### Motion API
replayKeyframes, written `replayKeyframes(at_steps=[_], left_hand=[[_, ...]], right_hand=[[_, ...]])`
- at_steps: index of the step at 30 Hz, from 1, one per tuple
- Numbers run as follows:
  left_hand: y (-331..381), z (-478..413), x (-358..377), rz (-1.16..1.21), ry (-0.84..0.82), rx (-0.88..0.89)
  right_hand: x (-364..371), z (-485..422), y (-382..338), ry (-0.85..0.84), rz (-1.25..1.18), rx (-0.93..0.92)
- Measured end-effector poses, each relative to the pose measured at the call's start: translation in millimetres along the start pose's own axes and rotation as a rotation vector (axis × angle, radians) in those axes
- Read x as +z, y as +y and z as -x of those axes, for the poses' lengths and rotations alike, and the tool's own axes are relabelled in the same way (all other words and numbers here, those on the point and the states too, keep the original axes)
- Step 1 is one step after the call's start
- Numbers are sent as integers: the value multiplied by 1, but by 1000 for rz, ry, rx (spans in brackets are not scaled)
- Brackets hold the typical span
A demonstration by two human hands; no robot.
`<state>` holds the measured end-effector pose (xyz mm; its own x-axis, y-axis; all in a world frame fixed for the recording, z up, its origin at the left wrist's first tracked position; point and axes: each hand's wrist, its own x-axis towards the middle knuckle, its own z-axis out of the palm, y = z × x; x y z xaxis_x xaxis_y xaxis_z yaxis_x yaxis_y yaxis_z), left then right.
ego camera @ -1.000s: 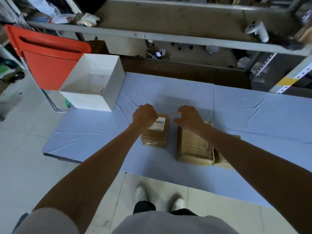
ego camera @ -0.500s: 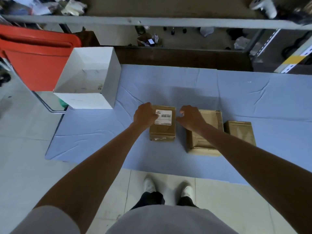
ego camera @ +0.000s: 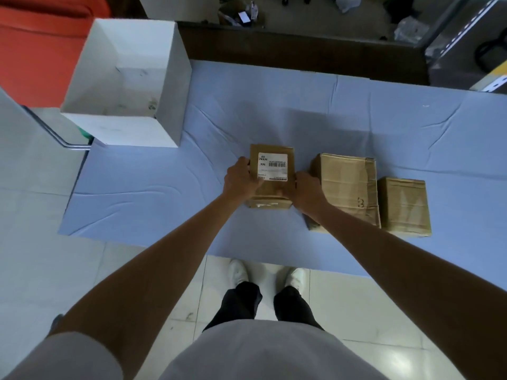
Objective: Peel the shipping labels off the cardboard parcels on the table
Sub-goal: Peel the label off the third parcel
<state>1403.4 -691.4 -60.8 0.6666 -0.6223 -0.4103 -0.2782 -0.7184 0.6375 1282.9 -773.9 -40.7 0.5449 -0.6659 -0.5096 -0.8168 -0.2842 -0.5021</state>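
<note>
Firm hold: left hand grips parcel at 9 o'clock side, right hand at 3. Parcel on counter, centre; likely light, stiff. On top, label flat, probably tear-prone: start at corner nearest left thumb.

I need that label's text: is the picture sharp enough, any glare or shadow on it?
Head view: the label is evenly lit, no glare; large letters and barcode show, fine print too soft to read; a soft shadow lies on the cloth beyond the parcel; frame edges bow.
</note>
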Motion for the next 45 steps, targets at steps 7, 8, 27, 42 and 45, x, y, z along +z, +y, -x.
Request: replayKeyframes(at_steps=[7,8,27,42,45], left_hand=[[18,-1,-7,90,118,26],[22,-1,-9,101,132,37],[37,10,-15,116,212,273],[28,9,-8,44,188,286],[28,9,-9,34,196,286]], right_hand=[[-22,-6,-13,134,-135,11],[-28,-4,-15,140,-146,3],[-53,3,-22,236,-146,-40],[-47,9,-14,238,-139,-52],[-47,12,-14,232,-138,-55]])
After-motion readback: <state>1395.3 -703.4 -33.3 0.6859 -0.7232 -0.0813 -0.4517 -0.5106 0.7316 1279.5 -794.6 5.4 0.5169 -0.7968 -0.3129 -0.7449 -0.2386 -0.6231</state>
